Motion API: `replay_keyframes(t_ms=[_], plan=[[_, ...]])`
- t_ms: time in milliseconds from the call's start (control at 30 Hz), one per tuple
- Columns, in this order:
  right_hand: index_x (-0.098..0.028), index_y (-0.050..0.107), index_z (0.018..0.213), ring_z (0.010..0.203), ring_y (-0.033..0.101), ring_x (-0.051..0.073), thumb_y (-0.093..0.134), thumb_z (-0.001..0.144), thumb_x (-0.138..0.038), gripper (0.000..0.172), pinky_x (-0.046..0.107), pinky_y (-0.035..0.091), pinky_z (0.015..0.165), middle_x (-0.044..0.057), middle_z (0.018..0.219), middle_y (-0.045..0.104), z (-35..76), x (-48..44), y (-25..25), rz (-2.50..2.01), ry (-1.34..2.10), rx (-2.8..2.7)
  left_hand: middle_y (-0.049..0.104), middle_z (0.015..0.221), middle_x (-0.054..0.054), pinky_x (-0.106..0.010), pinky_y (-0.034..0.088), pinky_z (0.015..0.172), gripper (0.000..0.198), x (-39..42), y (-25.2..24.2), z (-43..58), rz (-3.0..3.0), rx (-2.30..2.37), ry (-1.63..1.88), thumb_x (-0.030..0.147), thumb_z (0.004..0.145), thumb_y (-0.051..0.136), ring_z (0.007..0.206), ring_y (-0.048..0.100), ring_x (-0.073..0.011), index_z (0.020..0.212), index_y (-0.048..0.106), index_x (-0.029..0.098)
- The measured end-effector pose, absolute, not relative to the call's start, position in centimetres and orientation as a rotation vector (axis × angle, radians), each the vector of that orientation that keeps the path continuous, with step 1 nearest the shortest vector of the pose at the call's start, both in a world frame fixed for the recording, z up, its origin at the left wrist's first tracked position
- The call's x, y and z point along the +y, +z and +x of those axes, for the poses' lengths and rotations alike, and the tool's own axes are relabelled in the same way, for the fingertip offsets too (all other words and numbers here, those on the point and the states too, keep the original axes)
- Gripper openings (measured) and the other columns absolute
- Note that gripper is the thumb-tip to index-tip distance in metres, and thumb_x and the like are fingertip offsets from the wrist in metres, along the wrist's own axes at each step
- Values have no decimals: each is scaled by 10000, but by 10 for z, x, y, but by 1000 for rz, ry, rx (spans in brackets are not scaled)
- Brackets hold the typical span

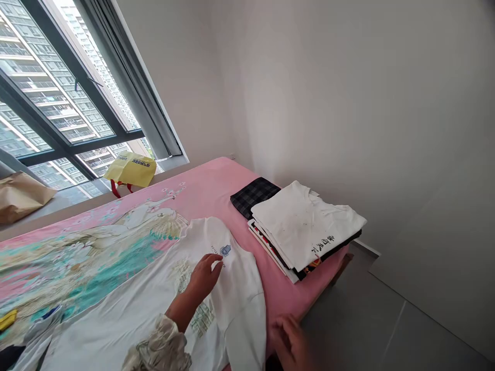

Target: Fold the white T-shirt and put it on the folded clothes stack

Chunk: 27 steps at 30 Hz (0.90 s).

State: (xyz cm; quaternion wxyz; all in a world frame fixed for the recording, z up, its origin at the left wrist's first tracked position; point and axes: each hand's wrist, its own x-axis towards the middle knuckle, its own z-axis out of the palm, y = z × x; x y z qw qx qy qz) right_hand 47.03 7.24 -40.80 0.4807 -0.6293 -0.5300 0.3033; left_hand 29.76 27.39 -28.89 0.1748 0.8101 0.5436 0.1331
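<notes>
A white T-shirt (154, 309) with a small blue emblem and a green print lies spread on the pink bed (216, 188). My left hand (204, 275) rests on its chest area, fingertips touching the fabric near the emblem, fingers slightly curled and holding nothing. My right hand (290, 342) hovers at the bed's near right edge, beside the shirt's sleeve, blurred, fingers seemingly apart. A patterned sleeve covers my left forearm.
A stack of folded clothes (305, 226) topped by a white shirt sits at the bed's right corner, with a dark checked garment (253, 195) behind it. A yellow bag (129, 169) and a brown paper bag (19, 196) lie on the windowsill. Grey floor to the right.
</notes>
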Motion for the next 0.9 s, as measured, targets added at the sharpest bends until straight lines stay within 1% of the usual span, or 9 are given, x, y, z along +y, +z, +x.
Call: replay_keyframes(t_ms=[67, 133, 200, 300, 433, 533, 633, 800, 900], plan=[[-208, 575, 992, 954, 583, 209, 394, 882, -409, 292, 323, 447, 845, 94, 996, 620, 488, 108, -389, -1589, 760, -1245, 624, 1126, -63, -334, 456, 912, 293, 292, -295, 311, 2338, 1545, 331, 269, 856, 386, 1018, 584, -184, 1033, 610, 200], [-192, 565, 1050, 1011, 576, 243, 434, 857, -454, 351, 359, 434, 867, 121, 1066, 623, 496, 143, -377, -1686, 823, -1189, 625, 1141, -57, -323, 445, 932, 300, 309, -301, 323, 2379, 1522, 297, 207, 847, 380, 1045, 573, -175, 1045, 605, 198], [-184, 578, 998, 937, 609, 250, 462, 834, -479, 357, 353, 452, 800, 116, 999, 656, 494, 174, -374, -1712, 957, -1145, 614, 1180, -50, -311, 415, 975, 326, 326, -305, 334, 2421, 1480, 276, 157, 839, 369, 1094, 551, -166, 1066, 601, 192], [-180, 578, 858, 747, 624, 204, 468, 823, -422, 267, 295, 459, 661, 66, 813, 675, 479, 201, -382, -1633, 1127, -1032, 587, 1245, -50, -303, 359, 1036, 358, 354, -306, 350, 2477, 1428, 227, 154, 856, 345, 1164, 513, -162, 1116, 590, 180], [-191, 589, 841, 674, 578, 146, 480, 814, -335, 182, 235, 427, 622, 14, 749, 642, 461, 197, -395, -1512, 924, -1205, 555, 1297, -46, -297, 306, 1073, 362, 390, -308, 371, 2520, 1375, 117, 276, 889, 353, 1252, 443, -169, 1168, 572, 202], [-207, 610, 808, 675, 568, 133, 501, 807, -294, 139, 218, 403, 615, 7, 740, 612, 460, 188, -397, -1394, 759, -1541, 531, 1313, -83, -406, 303, 1069, 407, 409, -316, 375, 2501, 1427, 0, 405, 816, 490, 1274, 413, -258, 1164, 574, 212], [-231, 643, 847, 706, 586, 142, 523, 783, -247, 137, 214, 405, 610, 13, 748, 609, 462, 186, -398, -1330, 705, -1682, 530, 1278, -153, -526, 349, 986, 507, 420, -326, 357, 2415, 1593, -108, 334, 697, 606, 1226, 439, -352, 1178, 552, 184], [-238, 663, 866, 692, 590, 141, 549, 746, -214, 167, 219, 415, 605, 13, 740, 608, 459, 190, -406, -1350, 688, -1688, 492, 1325, -150, -361, 385, 976, 623, 426, -334, 301, 2287, 1743, -139, 127, 673, 523, 1208, 475, -251, 1290, 434, 149], [-241, 668, 891, 697, 592, 142, 548, 742, -204, 194, 217, 423, 606, 20, 750, 608, 457, 189, -411, -1335, 679, -1740, 527, 1275, -133, -395, 394, 949, 548, 421, -333, 285, 2246, 1837, -68, 134, 726, 473, 1154, 514, -267, 1271, 458, 189]])
